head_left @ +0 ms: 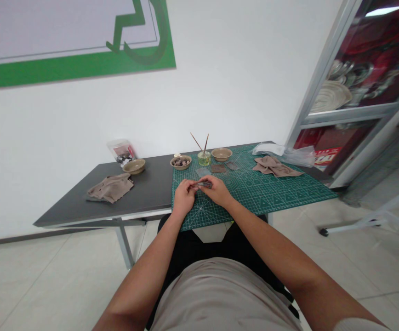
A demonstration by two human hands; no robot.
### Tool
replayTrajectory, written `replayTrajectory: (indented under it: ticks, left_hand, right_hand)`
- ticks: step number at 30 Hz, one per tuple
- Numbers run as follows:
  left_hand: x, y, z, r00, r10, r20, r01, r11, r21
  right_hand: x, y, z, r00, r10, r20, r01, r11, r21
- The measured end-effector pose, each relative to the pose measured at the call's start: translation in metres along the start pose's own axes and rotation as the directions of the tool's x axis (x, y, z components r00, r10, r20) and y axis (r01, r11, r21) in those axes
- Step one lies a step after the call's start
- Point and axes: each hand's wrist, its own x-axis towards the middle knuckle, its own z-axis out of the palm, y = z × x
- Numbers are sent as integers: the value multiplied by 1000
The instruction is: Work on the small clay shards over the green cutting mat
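Note:
Over the green cutting mat [234, 197], my left hand [185, 195] and my right hand [216, 191] meet with fingertips pinched together. Between them is a small, thin, grey-brown piece [204, 184]; its kind is too small to make out, and my fingers partly cover it. Both hands appear closed on it. Just beyond them lie a pale grey flat sheet [202, 172], a brown flat piece [218, 168] and a dark grey flat piece [232, 165]. A clear yellowish jar [204, 158] with two thin brushes or sticks stands behind these.
A bowl of dark lumps [180, 162] stands left of the jar, a brown bowl [221, 154] right of it. Another bowl [134, 166], a clear tub [122, 151] and a brown cloth [111, 187] are leftward. A second cloth [276, 166] and plastic bag [285, 153] lie rightward.

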Motion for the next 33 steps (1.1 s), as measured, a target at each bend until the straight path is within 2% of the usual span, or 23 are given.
replayTrajectory:
  ticks: [18,33]
  left_hand:
    - [1,1,1,1000,-4,-5,4,1000,-18]
    - [0,-3,2,1000,-6,-4,6,1000,-5]
  right_hand:
    - [-1,0,-1,1000,25,0,-25,998,64]
    - [0,1,-1,1000,-17,8,16,999,44]
